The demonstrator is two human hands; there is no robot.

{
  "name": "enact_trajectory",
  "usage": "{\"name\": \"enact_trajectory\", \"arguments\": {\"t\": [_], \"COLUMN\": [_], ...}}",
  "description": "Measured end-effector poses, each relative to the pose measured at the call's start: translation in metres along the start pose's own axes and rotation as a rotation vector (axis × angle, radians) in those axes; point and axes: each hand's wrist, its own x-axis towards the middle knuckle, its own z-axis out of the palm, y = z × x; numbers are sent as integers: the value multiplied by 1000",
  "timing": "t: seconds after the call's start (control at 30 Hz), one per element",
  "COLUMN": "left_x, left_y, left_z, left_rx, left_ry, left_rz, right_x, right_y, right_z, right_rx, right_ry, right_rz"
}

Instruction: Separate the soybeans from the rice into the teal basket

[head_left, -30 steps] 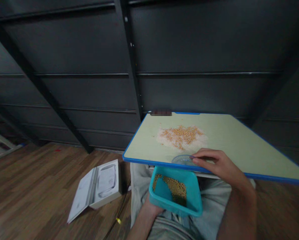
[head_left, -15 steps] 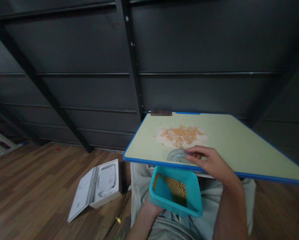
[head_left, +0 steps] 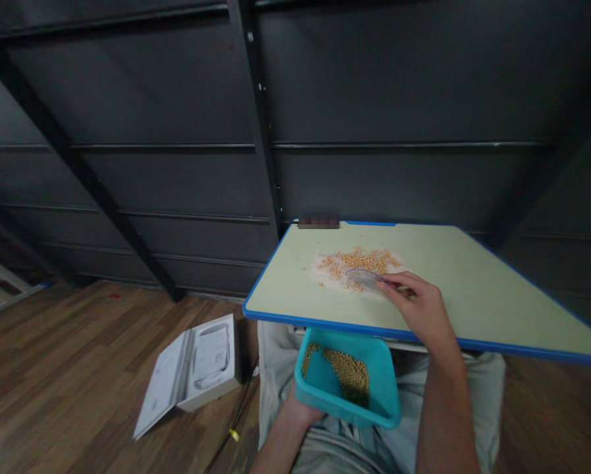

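Note:
Pinched in my right hand [head_left: 418,303] is a clear plastic protractor [head_left: 363,278], tilted over the near side of a spread pile. White grains [head_left: 327,276] that look like rice make up that pile, with yellow-orange soybeans [head_left: 362,259] mixed in. My left hand [head_left: 300,407] grips a turquoise plastic container [head_left: 349,409] from its left underside; most of the fingers are hidden beneath it. Inside the container lie many soybeans [head_left: 350,375], heaped mostly toward its middle. It sits above my lap, just below the near edge of the folding table [head_left: 483,289].
An open white box [head_left: 211,362] lies on the wooden floor at the left, with a dark cable [head_left: 236,415] beside it. A blurred dark strip [head_left: 319,224] sits at the table's far left edge. A dark panelled wall [head_left: 404,105] stands behind.
My right hand has moved the protractor away from the table's near edge, forward and up onto the pile, and tilted it. My left hand and the container have stayed put.

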Motion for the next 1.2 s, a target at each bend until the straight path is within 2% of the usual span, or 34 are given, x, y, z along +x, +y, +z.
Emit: {"name": "enact_trajectory", "arguments": {"t": [0.23, 0.47, 0.73, 1.03, 1.2], "left_x": [-1, 1, 0, -1, -1], "left_y": [1, -2, -3, -4, -1], "left_z": [-1, -7, -3, -7, 3], "left_rx": [-29, -76, -63, -67, -51], "left_ry": [31, 126, -30, 121, 52], "left_rz": [-50, -71, -2, -23, -28], "right_x": [0, -1, -2, -3, -3], "right_y": [2, 0, -3, -8, -8], "right_z": [0, -1, -2, -4, -5], "right_rx": [29, 32, 48, 58, 75], "right_ry": [-44, -73, -129, -196, -219], "right_rz": [60, 71, 48, 23, 5]}}
